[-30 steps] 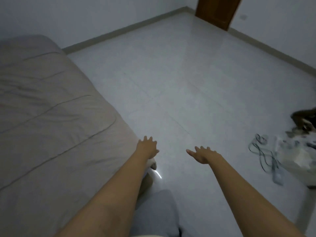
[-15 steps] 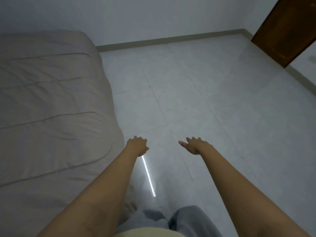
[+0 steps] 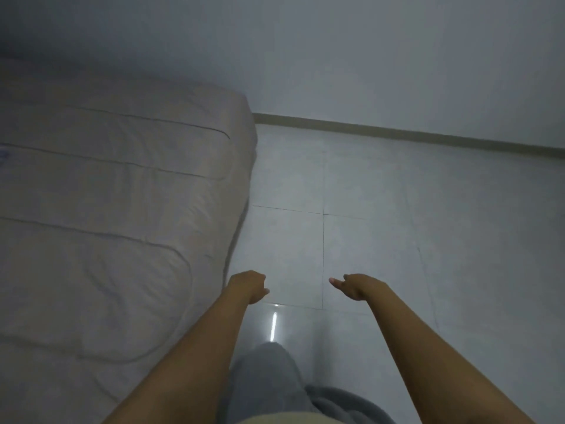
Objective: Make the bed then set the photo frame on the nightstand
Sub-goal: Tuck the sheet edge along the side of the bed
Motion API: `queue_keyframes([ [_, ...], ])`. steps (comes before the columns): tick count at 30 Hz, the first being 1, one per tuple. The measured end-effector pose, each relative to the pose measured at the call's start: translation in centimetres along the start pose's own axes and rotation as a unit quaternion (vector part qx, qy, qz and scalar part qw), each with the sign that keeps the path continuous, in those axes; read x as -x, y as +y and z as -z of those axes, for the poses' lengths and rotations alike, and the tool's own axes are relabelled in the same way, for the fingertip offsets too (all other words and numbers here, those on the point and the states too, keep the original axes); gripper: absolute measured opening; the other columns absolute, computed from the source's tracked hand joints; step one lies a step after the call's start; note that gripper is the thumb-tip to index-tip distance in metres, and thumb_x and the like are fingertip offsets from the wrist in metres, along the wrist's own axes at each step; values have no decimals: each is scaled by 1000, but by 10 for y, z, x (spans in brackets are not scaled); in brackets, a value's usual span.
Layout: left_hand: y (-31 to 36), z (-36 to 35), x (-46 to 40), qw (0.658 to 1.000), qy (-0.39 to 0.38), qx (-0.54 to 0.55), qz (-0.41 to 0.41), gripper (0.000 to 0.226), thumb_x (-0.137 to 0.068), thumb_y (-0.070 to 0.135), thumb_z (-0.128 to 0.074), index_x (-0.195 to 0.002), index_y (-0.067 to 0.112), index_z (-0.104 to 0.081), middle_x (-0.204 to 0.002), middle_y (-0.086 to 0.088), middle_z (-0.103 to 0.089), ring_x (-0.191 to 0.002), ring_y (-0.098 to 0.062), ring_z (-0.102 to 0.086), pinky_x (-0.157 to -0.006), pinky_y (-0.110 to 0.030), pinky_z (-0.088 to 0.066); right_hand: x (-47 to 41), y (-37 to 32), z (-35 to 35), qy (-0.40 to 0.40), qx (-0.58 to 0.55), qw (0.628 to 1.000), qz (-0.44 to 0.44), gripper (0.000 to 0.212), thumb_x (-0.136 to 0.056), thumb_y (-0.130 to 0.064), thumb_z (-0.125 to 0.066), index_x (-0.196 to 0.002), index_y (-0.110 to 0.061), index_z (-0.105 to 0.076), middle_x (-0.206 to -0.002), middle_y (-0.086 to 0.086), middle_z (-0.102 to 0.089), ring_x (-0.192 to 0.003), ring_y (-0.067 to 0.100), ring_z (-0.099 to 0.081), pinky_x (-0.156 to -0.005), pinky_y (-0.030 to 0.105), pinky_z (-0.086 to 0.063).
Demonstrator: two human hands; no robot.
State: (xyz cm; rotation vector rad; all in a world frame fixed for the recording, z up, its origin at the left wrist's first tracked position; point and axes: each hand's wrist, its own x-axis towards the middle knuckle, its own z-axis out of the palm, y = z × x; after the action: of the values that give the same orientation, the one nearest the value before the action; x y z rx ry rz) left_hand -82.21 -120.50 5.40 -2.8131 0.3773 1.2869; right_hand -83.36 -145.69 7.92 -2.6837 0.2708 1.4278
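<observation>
Reaching forward over the pale tiled floor, both bare arms stretch out with nothing in either hand: the left hand is loosely curled just beside the bed's edge, and the right hand is relaxed with its fingers hanging down. The bed, under a smooth beige quilted cover, fills the left side. No writing or labels can be read anywhere.

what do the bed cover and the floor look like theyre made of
Bed cover: looks like a soft matte quilted fabric, beige-grey, judging by the stitched seam lines and fine wrinkles; the exact fibre cannot be told.

Floor: looks like glossy pale ceramic or stone tile, judging by the thin straight grout lines and the bright streak of reflected light near the person's leg.
</observation>
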Motion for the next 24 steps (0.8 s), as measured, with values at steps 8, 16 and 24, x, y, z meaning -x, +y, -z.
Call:
queue_keyframes([
  [8,-27,129,-120,998,-13,30,60,59,-103,43,-32,-152,9,-29,-157,-12,-31,-143,-27,-35,-117,-40,-32,-124,-35,169,-6,76,995,64,78,-96,-63,-18,-152,-8,-21,-159,9,-24,-146,28,-26,-119,42,-23],
  [16,-68,339,-279,998,11,-11,53,57,-103,41,-34,-148,8,-36,-154,-12,-37,-140,-28,-40,-115,-41,-35,-241,-68,387,4,48,996,71,77,-98,-59,-14,-150,-2,-25,-159,13,-22,-147,29,-22,-120,42,-18],
  [24,-64,504,-448,998,-23,-38,36,58,-103,41,-35,-148,4,-36,-156,-12,-34,-143,-28,-34,-118,-41,-30,-371,-60,587,11,101,992,77,76,-98,-59,-15,-149,-5,-29,-159,12,-23,-147,29,-23,-120,43,-18],
])
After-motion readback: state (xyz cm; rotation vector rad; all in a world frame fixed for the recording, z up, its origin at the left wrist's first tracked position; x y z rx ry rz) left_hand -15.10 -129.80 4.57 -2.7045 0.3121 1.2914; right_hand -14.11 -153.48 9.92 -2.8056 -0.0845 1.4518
